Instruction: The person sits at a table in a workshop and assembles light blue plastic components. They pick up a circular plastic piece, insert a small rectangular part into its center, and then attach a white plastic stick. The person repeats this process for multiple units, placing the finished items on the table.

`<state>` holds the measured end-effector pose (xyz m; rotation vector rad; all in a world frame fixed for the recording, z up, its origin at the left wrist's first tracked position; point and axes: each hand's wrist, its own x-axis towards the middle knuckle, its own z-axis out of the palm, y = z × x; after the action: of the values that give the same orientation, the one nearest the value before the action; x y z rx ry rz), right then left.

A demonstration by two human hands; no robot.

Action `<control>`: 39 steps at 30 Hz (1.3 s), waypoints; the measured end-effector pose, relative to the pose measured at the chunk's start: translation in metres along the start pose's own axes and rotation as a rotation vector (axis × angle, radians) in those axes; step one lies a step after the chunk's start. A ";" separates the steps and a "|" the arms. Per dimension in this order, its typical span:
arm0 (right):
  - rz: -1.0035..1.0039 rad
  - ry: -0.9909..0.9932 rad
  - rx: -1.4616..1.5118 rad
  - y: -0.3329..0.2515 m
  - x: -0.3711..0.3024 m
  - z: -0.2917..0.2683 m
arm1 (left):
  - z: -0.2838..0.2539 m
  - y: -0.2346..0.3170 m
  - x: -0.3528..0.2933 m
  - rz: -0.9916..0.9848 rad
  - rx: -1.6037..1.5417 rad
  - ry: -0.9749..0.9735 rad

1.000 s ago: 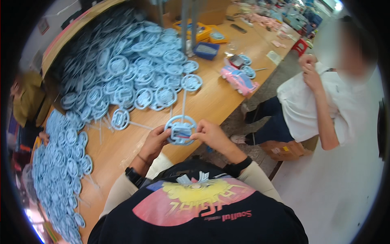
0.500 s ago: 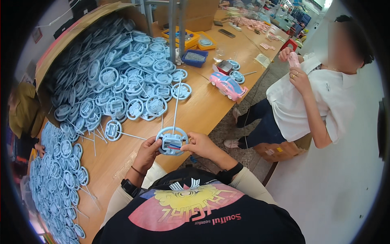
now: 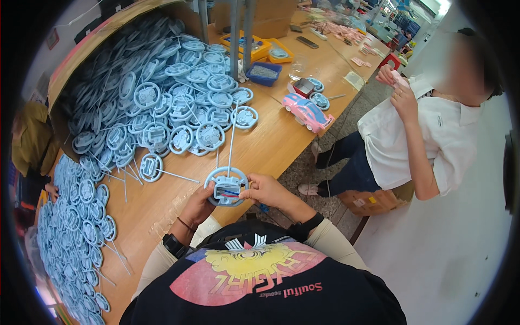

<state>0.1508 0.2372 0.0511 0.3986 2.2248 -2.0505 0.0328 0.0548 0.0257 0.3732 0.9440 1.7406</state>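
Wheel point(image 3: 227, 202) up nr frame ctr, pale blue, open back to the cam, its rod point(image 3: 233, 141) pointing to the top! L hand point(image 3: 199, 205) had its grip closed on the L rim; R hand point(image 3: 269, 191) pinched the R side, fingertips right by the red & blue wires point(image 3: 231, 193) in the opening. Couldn't tell if the R grip had those too. Dark band point(image 3: 306, 227) on the R wrist.

Behind, the table point(image 3: 265, 149) ran diag. to upper R. Big pile point(image 3: 147, 95) of matching wheels spilled from a carton point(image 3: 60, 70), upper L; 2nd heap point(image 3: 76, 227) lower L, rods poking out. Loose wheel point(image 3: 150, 167) lay up-L of the L hand, apart from it. Up-R of ctr: pink car point(image 3: 307, 112) w/ blue windows, then a blue tub point(image 3: 264, 79), yellow trays point(image 3: 260, 50) beyond, phone point(image 3: 307, 42) flat nr the top.

Far R, co-worker point(image 3: 392, 141) in white had a pink piece point(image 3: 400, 79) in hand. Far L, another person point(image 3: 32, 142) in olive, hand by the heap.
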 end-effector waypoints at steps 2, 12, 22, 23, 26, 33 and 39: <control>0.002 -0.028 0.020 0.004 0.007 0.004 | -0.003 0.000 -0.004 0.013 0.029 0.032; 0.203 -0.154 -0.052 0.013 0.009 0.008 | -0.147 0.071 -0.144 0.828 0.031 0.725; 0.171 -0.121 0.000 0.015 0.017 0.012 | -0.200 0.125 -0.067 0.167 1.553 0.813; 0.183 -0.113 -0.013 0.013 0.016 0.012 | -0.204 0.122 -0.049 0.193 1.650 0.743; 0.201 -0.087 -0.035 0.008 0.012 0.009 | -0.218 0.117 -0.002 0.189 1.887 0.614; 0.177 -0.057 -0.006 0.023 0.007 0.005 | -0.261 0.131 0.018 -0.126 1.875 0.581; 0.099 -0.048 -0.037 0.033 0.013 0.008 | -0.238 0.115 -0.006 -0.205 1.936 0.422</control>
<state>0.1453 0.2335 0.0153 0.4426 2.1663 -1.9456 -0.1958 -0.0616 -0.0388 1.0216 2.6341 0.1589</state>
